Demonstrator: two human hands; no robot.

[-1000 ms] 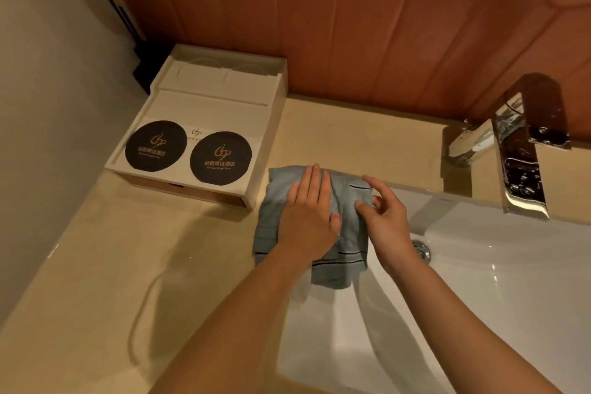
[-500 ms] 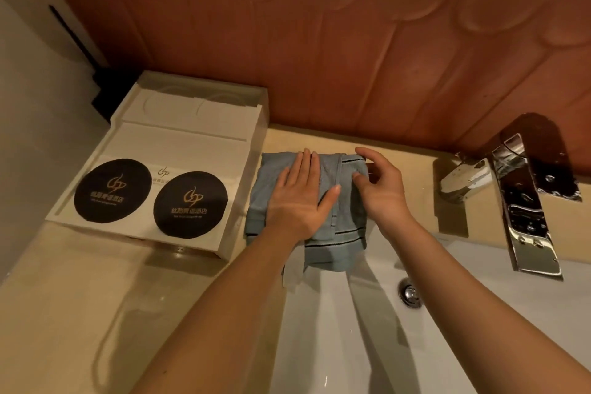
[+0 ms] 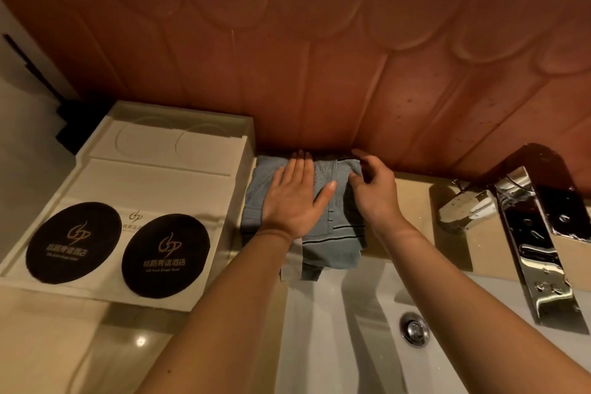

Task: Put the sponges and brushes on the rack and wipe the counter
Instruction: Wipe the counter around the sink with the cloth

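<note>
A folded grey-blue cloth with dark stripes lies on the beige counter, pushed up to the reddish wall panel. Its lower edge hangs over the rim of the white sink. My left hand lies flat on the cloth with fingers straight and together. My right hand rests on the cloth's right edge, fingers curled and pinching it. No sponges, brushes or rack are in view.
A cream tray with two round black coasters stands just left of the cloth. A chrome faucet sits to the right. The sink drain is below. A dark object stands in the back-left corner.
Both hands have slid the cloth away from me across the counter, from the sink rim to the wall. The cloth now touches the base of the wall panel.
</note>
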